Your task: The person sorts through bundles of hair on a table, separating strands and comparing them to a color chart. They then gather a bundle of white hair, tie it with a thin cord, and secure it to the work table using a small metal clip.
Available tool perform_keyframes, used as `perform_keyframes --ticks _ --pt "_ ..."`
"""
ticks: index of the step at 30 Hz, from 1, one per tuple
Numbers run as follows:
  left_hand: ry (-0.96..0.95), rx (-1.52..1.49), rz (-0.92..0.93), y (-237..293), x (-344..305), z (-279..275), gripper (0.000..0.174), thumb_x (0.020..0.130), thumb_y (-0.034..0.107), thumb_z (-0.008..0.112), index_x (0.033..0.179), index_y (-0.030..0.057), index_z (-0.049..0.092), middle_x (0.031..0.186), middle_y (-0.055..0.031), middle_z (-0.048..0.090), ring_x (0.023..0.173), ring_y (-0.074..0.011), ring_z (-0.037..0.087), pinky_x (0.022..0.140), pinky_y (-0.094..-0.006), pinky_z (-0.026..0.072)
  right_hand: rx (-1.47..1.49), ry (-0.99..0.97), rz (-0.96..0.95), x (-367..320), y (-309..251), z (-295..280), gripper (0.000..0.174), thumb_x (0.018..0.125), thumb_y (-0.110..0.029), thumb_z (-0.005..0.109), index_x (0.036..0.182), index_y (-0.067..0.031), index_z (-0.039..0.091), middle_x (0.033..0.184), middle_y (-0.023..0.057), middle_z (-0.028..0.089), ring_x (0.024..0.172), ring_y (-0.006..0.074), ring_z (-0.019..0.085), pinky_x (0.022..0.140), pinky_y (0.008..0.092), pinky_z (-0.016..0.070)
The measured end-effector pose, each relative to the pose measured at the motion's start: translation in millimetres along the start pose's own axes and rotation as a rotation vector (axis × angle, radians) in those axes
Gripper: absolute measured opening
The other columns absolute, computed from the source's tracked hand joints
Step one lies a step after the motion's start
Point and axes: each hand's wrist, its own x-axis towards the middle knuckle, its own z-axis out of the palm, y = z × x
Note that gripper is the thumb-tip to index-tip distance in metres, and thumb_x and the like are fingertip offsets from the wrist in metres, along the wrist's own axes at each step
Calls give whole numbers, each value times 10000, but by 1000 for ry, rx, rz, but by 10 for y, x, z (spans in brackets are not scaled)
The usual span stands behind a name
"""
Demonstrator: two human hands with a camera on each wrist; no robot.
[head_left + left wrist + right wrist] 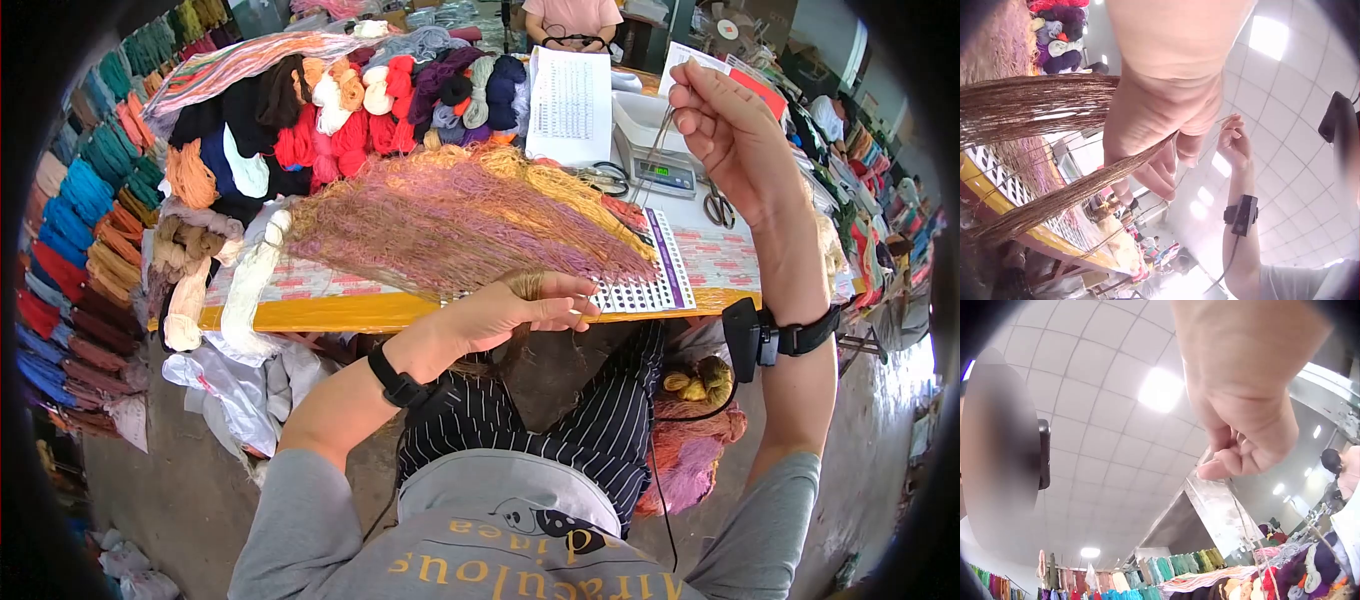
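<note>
My left hand (500,312) is at the table's front edge, with brown yarn (524,286) looped over it and gripped by the bent fingers. In the left wrist view the brown yarn (1085,190) runs in a thick bundle out of the left hand (1160,125). Raised high at the right, my right hand (735,125) pinches thin yarn strands (655,150) that slant down towards the table. The right wrist view shows the right hand's curled fingers (1229,464). Purple, brown and yellow yarn (450,205) spreads across the table beside a white card with holes (668,262).
Colourful skeins (350,120) are piled at the table's back left. Behind the spread yarn are a printed sheet (570,105), a scale (662,172) and scissors (719,208). A person in pink (573,18) is across the table. More yarn (700,440) hangs or lies below, at the right.
</note>
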Motion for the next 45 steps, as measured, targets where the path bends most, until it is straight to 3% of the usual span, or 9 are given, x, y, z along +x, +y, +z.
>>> perform_keyframes --ticks 16,24,26,29,30,32,37,43,45 --pt "189 66 8 -440 70 -196 186 861 143 622 980 3 651 833 -102 665 676 -106 598 631 -212 479 -5 64 16 -28 -158 -65 236 915 -190 549 1034 7 604 807 21 638 623 40 558 533 126 454" --pt "249 104 -304 -1544 43 -479 171 890 134 584 973 -6 635 857 -77 661 660 -82 605 604 -202 506 63 291 -82 -192 -525 67 138 903 -145 552 856 -27 606 712 47 640 535 81 588 477 170 481" --pt "267 102 -309 -1714 58 -537 166 887 135 590 966 -4 637 839 -63 658 640 -84 603 611 -204 511 178 231 -45 -233 -614 3 172 933 -181 512 931 -15 553 665 -20 521 488 41 383 433 154 329" --pt "298 155 -351 -1781 29 -532 222 904 182 571 1006 -7 626 907 -72 645 740 -104 611 657 -220 517 81 13 -32 -244 -691 -365 200 929 -192 525 967 -3 576 690 -27 538 533 26 420 468 135 333" --pt "333 173 -333 -1760 7 -486 264 921 227 539 1034 1 618 954 -76 631 807 -113 602 685 -235 519 -39 -168 -13 -235 -711 -411 245 928 -206 532 1019 10 602 726 -41 560 569 8 440 495 120 329" --pt "360 192 -315 -1693 -19 -429 307 939 272 506 1062 10 609 1002 -79 617 874 -122 593 714 -251 520 -236 192 -13 -396 -627 -464 232 914 -230 551 1002 -24 612 699 -59 524 555 -1 400 495 130 293" --pt "184 350 119 -709 -217 25 405 976 371 377 1111 60 600 1077 -63 601 898 -112 573 734 -264 508 -968 -241 248 -737 181 -309 189 844 -199 605 909 -24 636 657 41 587 592 95 535 542 264 434" --pt "267 -61 191 -78 113 457 436 957 358 432 1278 62 447 1031 -87 613 736 -113 592 548 -195 476 -714 -466 431 -889 570 201 151 843 -163 607 870 -18 577 630 19 554 572 86 533 538 251 415" --pt "-110 -104 -12 -86 173 460 363 945 316 478 1169 33 515 825 -40 586 590 -76 516 452 -163 379 -740 -377 368 -904 497 205 136 839 -142 604 856 -16 557 648 41 562 591 100 532 545 267 411"
